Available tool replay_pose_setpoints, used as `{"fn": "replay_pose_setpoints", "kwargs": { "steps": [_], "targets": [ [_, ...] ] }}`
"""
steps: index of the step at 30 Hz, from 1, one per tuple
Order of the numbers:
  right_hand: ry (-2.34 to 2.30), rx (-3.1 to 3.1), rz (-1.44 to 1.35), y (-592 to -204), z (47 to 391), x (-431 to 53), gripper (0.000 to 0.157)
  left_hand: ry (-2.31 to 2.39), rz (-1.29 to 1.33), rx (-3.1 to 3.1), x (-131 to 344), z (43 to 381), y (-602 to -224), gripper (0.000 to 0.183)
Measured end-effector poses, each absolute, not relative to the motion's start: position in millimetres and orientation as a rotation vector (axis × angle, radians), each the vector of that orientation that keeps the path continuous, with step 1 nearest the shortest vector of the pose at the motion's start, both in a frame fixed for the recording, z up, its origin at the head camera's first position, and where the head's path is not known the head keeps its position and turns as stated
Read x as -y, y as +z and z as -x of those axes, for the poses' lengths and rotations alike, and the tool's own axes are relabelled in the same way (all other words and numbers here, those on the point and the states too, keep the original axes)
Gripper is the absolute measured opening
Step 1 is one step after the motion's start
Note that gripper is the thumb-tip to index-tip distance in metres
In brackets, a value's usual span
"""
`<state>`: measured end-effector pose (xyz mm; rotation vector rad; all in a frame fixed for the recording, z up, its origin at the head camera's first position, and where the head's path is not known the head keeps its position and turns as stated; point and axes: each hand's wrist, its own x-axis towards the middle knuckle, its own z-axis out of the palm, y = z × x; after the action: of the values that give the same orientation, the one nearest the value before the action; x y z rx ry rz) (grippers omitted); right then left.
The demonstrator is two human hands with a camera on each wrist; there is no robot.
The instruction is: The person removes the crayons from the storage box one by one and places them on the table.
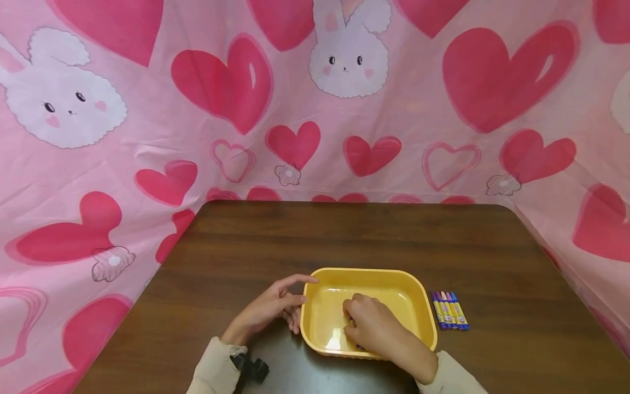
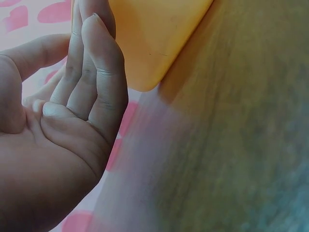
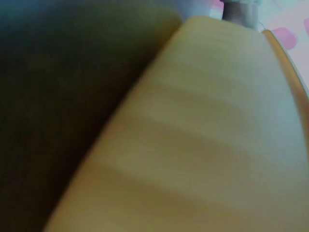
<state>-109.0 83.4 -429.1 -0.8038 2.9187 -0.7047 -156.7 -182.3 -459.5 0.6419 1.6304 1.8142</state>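
A yellow plastic tray [image 1: 366, 276] stands on the table in the head view. My left hand [image 1: 275, 302] is at its left side, index fingertip over the rim and thumb against it. In the left wrist view, the left hand's [image 2: 82, 92] fingers extend along the tray's outer wall [image 2: 149, 43]. Inside the tray, my right hand [image 1: 371, 323] has curled fingers around crayons [image 1: 360, 347], mostly hidden, with small blue-purple ends showing below the hand. The right wrist view is filled by the tray's ribbed outer wall [image 3: 193, 125]; the right hand is out of that view.
Several yellow-wrapped crayons [image 1: 450, 312] lie side by side on the brown wooden table [image 1: 344, 235], right of the tray. A black wrist strap mount [image 1: 251, 368] is on the left cuff. Pink heart-patterned cloth [image 1: 295, 109] hangs behind and beside the table.
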Motion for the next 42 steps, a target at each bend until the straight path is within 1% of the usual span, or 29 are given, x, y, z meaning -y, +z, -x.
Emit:
{"fn": "replay_pose_setpoints", "kwargs": {
  "steps": [8,17,23,28,32,35,39,42],
  "targets": [
    [-0.669,-2.93,0.742,-428.3,105.5,-80.4,0.024,1.806,-0.641,-1.632,182.9,156.7,-458.5,0.047],
    [-0.595,-2.964,0.711,-416.9,100.6,-86.8,0.017,1.808,-0.652,-1.621,184.7,157.7,-460.3,0.048],
    [-0.581,-2.958,0.692,-418.2,101.4,-92.1,0.018,1.809,-0.653,-1.619,184.6,157.9,-460.5,0.048],
    [-0.6,-2.936,0.679,-419.4,102.3,-91.9,0.022,1.807,-0.66,-1.619,184.4,157.7,-460.3,0.048],
    [-0.601,-2.925,0.669,-419.8,102.7,-90.6,0.03,1.804,-0.661,-1.622,184.3,157.7,-459.9,0.048],
    [-0.617,-2.901,0.654,-418.7,103.4,-91.4,0.033,1.806,-0.662,-1.62,184.4,157.7,-459.9,0.048],
    [-0.666,-2.85,0.657,-416.9,105.0,-94.4,0.031,1.804,-0.658,-1.621,184.5,158.1,-459.8,0.048],
    [-0.706,-2.808,0.675,-416.6,107.3,-96.3,0.027,1.799,-0.65,-1.624,184.7,158.7,-459.8,0.048]
  ]
}}
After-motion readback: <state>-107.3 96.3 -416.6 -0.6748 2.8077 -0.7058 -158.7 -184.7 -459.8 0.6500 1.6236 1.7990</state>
